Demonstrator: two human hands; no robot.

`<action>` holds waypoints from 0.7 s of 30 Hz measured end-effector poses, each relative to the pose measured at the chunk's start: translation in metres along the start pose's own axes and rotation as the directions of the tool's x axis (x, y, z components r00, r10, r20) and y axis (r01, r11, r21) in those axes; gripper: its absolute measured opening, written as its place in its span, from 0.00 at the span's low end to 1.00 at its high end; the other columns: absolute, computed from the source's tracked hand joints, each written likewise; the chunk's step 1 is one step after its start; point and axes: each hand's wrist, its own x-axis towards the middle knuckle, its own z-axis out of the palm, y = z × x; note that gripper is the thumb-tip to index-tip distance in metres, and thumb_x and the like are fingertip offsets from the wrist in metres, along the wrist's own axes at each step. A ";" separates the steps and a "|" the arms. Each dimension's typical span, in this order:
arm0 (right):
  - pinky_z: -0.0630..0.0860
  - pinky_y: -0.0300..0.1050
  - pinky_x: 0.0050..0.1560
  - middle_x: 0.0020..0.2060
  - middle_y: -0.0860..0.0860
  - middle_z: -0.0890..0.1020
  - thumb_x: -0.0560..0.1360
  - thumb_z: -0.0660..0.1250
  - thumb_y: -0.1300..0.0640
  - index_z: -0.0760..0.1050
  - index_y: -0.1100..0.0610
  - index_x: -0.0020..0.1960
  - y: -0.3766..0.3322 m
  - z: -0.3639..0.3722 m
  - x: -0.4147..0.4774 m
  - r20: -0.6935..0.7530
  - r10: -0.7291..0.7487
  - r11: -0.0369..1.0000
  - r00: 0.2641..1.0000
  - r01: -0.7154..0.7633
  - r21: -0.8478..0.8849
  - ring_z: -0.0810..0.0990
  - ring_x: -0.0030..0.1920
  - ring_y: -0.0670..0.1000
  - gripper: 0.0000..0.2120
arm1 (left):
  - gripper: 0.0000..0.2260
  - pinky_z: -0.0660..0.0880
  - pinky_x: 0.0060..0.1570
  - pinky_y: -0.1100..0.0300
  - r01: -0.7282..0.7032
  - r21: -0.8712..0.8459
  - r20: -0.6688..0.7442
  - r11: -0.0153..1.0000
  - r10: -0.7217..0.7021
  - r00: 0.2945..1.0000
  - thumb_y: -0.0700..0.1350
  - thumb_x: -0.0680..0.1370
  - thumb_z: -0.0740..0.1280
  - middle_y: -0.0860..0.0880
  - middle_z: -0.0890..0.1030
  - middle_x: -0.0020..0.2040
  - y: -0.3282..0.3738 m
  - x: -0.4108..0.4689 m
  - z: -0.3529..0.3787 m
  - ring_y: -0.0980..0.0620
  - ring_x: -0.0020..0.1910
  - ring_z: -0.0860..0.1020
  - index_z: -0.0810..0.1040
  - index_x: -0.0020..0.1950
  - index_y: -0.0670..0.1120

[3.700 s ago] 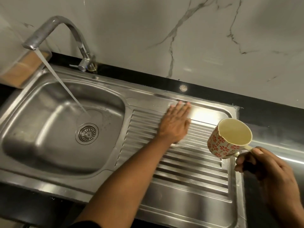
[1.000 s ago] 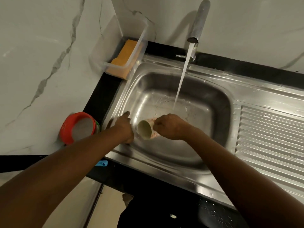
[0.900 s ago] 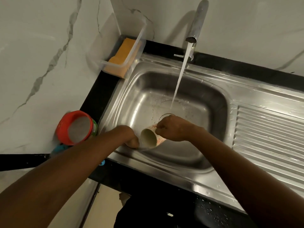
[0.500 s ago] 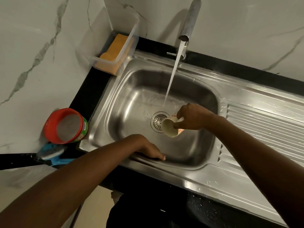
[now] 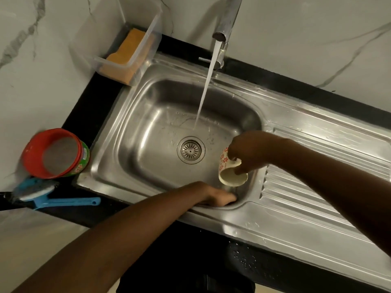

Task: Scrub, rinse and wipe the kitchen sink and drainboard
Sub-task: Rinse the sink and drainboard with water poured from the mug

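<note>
While tipped mouth-down | mug (image 5: 229, 170) | right hand (image 5: 249, 152) | sink (image 5: 148, 127)

The sink (image 5: 148, 127) basin's left and rear stood open. The faucet (image 5: 227, 20) stream fell near its centre. The right hand (image 5: 249, 153) with the cup (image 5: 229, 172) and the left hand (image 5: 215, 196) blocked the front right corner.
</note>
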 end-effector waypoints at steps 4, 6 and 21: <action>0.77 0.45 0.54 0.61 0.49 0.83 0.77 0.68 0.36 0.78 0.47 0.69 0.025 0.000 -0.006 -0.068 0.092 0.996 0.993 -0.093 -0.011 0.83 0.57 0.52 0.25 | 0.32 0.54 0.81 0.46 -0.088 -0.393 -0.157 0.915 0.027 0.987 0.63 0.86 0.49 0.44 0.60 0.84 0.033 0.011 0.011 0.45 0.82 0.60 0.57 0.84 0.44; 0.77 0.44 0.54 0.62 0.49 0.83 0.78 0.68 0.37 0.78 0.48 0.69 0.031 0.002 -0.005 -0.113 0.107 0.994 0.988 -0.111 -0.027 0.83 0.56 0.51 0.24 | 0.28 0.53 0.79 0.50 -0.146 -0.512 -0.223 0.846 0.033 0.974 0.59 0.88 0.47 0.46 0.60 0.84 0.047 0.015 0.014 0.47 0.82 0.59 0.55 0.85 0.46; 0.81 0.45 0.56 0.62 0.50 0.84 0.79 0.67 0.39 0.78 0.49 0.70 0.047 0.009 -0.009 -0.203 0.139 0.983 0.969 -0.160 -0.091 0.84 0.55 0.51 0.23 | 0.29 0.72 0.70 0.57 -0.455 -0.726 -0.519 0.516 0.023 0.854 0.62 0.85 0.51 0.48 0.77 0.73 0.079 0.076 0.017 0.47 0.69 0.76 0.69 0.79 0.46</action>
